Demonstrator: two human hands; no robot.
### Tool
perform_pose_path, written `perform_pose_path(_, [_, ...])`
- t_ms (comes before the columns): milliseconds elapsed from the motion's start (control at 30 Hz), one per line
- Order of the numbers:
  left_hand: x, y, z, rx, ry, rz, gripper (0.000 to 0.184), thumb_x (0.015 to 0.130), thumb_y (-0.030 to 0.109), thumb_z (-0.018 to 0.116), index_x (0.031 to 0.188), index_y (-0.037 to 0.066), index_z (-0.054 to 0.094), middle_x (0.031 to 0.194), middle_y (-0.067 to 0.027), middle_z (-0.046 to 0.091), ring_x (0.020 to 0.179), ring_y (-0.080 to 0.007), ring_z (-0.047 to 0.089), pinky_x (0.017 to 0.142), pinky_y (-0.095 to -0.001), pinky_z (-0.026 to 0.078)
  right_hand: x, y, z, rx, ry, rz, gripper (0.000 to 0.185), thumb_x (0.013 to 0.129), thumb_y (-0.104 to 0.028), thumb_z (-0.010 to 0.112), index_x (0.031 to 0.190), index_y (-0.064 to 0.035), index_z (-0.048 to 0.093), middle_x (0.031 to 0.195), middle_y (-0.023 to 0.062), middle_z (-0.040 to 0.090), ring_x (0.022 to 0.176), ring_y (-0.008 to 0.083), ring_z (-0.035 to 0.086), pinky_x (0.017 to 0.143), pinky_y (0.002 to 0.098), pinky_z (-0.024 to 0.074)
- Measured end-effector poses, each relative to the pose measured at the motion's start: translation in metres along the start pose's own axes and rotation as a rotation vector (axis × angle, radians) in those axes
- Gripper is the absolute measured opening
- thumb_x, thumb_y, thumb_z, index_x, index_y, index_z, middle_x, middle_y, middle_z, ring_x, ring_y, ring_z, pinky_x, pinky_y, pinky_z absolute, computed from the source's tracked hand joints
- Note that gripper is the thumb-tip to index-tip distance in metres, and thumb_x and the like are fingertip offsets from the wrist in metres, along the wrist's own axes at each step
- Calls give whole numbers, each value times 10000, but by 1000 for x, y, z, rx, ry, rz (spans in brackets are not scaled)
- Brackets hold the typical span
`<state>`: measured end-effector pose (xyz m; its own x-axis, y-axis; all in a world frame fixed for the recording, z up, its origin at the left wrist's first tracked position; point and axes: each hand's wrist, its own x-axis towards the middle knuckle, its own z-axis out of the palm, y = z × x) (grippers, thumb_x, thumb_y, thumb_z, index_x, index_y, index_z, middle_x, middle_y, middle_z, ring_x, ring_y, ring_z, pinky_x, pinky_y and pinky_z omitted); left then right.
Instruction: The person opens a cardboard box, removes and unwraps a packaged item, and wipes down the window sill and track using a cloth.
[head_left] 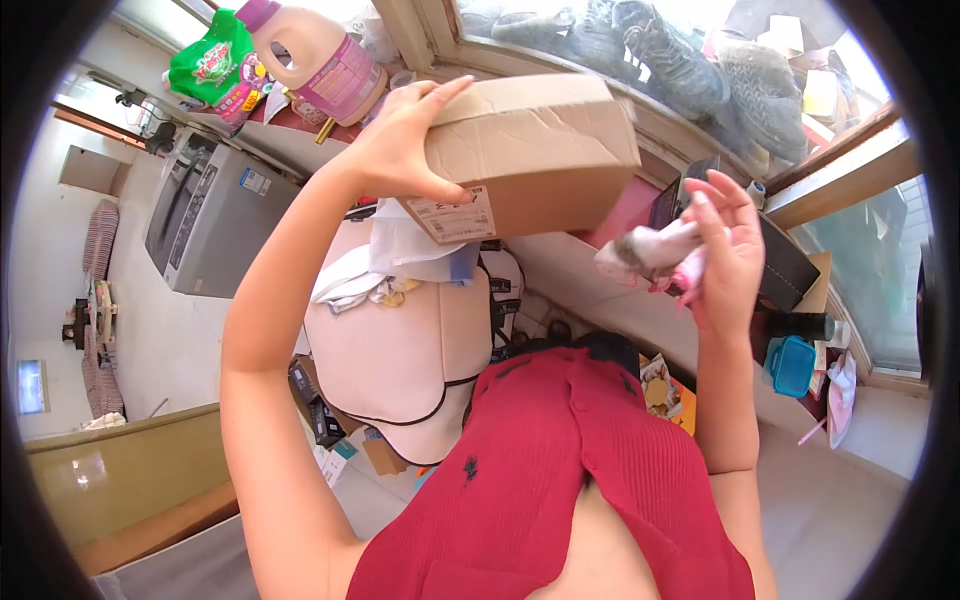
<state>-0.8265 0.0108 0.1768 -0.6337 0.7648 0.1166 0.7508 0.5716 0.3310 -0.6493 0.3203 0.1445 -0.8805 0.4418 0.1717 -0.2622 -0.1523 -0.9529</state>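
My left hand (400,150) grips the left end of a brown cardboard box (550,145), thumb on the front and fingers over the top. The box is held tilted above the sill, with a printed white label (453,216) on its lower front. To the right of the box, my right hand (730,245) is closed around a crumpled white and pink cloth (655,248) with dark grey stains. The cloth hangs out toward the box, apart from it.
Below the box stands a cream padded chair (395,340) with white cloths (420,245) on it. A large detergent jug (320,65) and a green bag (212,65) sit at upper left. Shoes (680,65) lie behind the window. At right are a black box (790,265) and a blue container (791,365).
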Motion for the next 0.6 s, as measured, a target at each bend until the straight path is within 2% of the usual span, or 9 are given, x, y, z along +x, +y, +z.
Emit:
perform_pose_path(100, [-13, 14, 2, 25, 161, -275, 1155, 527, 453, 851, 1495, 108, 323, 1401, -270, 381, 1343, -421, 311, 1124, -499, 286, 10, -25, -8, 182, 15, 65, 339, 898, -61, 661, 1206, 22, 543, 1139, 121, 634, 996, 154, 613, 882, 282, 497])
perform_pose_path(133, [-17, 23, 7, 31, 161, -271, 1155, 527, 453, 850, 1495, 108, 323, 1401, -270, 381, 1343, -421, 311, 1124, -499, 286, 16, -32, -5, 235, -7, 92, 349, 891, -61, 667, 1205, 23, 542, 1136, 121, 633, 996, 166, 622, 878, 284, 506])
perform_pose_path(200, [-20, 39, 27, 121, 285, -445, 1169, 515, 456, 858, 1486, 86, 321, 1399, -296, 357, 1326, -442, 310, 1118, -499, 293, 26, -39, 27, 286, 27, -29, 387, 869, -49, 674, 1217, 39, 528, 1126, 125, 623, 936, 185, 656, 748, 252, 562])
perform_pose_path(267, [-21, 55, 45, 181, 255, -503, 1213, 523, 474, 858, 1494, 55, 264, 1426, -327, 306, 1345, -453, 276, 1122, -506, 290, 34, -38, 55, 313, -48, -86, 371, 861, -30, 662, 1206, 37, 543, 1118, 124, 623, 932, 182, 652, 766, 263, 562])
perform_pose_path(333, [-26, 63, 56, 159, 229, -547, 1270, 522, 491, 864, 1508, 23, 216, 1491, -348, 212, 1391, -477, 213, 1138, -524, 262, 40, -27, 82, 183, -144, -103, 356, 863, -19, 641, 1212, 4, 571, 1108, 122, 623, 990, 182, 647, 826, 266, 547])
perform_pose_path(400, [-36, 64, 58, 109, 240, -520, 1295, 524, 496, 867, 1515, 11, 189, 1514, -357, 150, 1411, -487, 175, 1144, -529, 245, 44, -3, 102, -46, -389, -104, 387, 856, -27, 629, 1240, -37, 588, 1168, 152, 627, 1062, 228, 645, 897, 321, 529])
perform_pose_path(467, [-49, 62, 59, 56, 250, -503, 1320, 527, 501, 870, 1522, 0, 161, 1536, -366, 89, 1431, -497, 136, 1150, -534, 229, 51, 44, 110, -540, -681, -422, 411, 876, -110, 629, 1283, -74, 584, 1270, 158, 603, 1186, 278, 588, 1027, 430, 440])
perform_pose_path(500, [-56, 61, 59, -5, 293, -453, 1332, 531, 507, 871, 1527, -1, 146, 1546, -360, 49, 1438, -499, 122, 1153, -534, 222, 47, 54, 117, -971, -582, -858, 413, 915, -234, 604, 1310, -114, 580, 1366, 123, 552, 1305, 296, 482, 1136, 490, 277])
perform_pose_path(600, [-71, 50, 72, 2, 370, -362, 1283, 556, 481, 872, 1527, 16, 175, 1566, -325, 22, 1446, -477, 146, 1148, -518, 247, 43, 64, 111, -1105, -582, -923, 398, 948, -308, 555, 1314, -156, 584, 1403, 89, 528, 1373, 277, 406, 1168, 485, 201])
